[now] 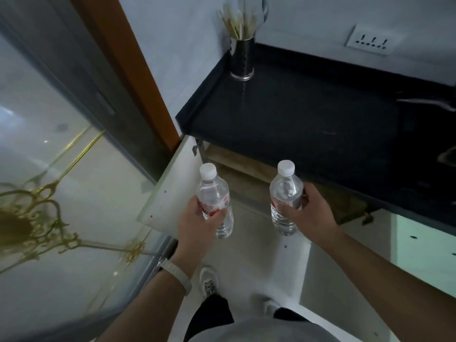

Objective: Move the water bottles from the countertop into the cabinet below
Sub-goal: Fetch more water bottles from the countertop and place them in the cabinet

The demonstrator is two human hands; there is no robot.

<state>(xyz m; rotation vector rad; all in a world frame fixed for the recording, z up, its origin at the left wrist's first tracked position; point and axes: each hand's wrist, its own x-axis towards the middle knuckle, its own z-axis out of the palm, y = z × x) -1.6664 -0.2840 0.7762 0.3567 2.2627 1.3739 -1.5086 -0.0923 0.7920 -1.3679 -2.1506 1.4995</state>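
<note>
Head view, looking down. In the left hand (197,218), an upright clear left bottle (216,193) with white cap and red label, water inside, fingers (212,218) clamped around its middle. In the right hand (313,213), a matching right bottle (286,191), gripped likewise at the label. Both in the air before the open cabinet (246,166), below the black desk (308,119). At the desk's far corner, a metal holder (242,58) full of chopsticks (237,23).
</note>
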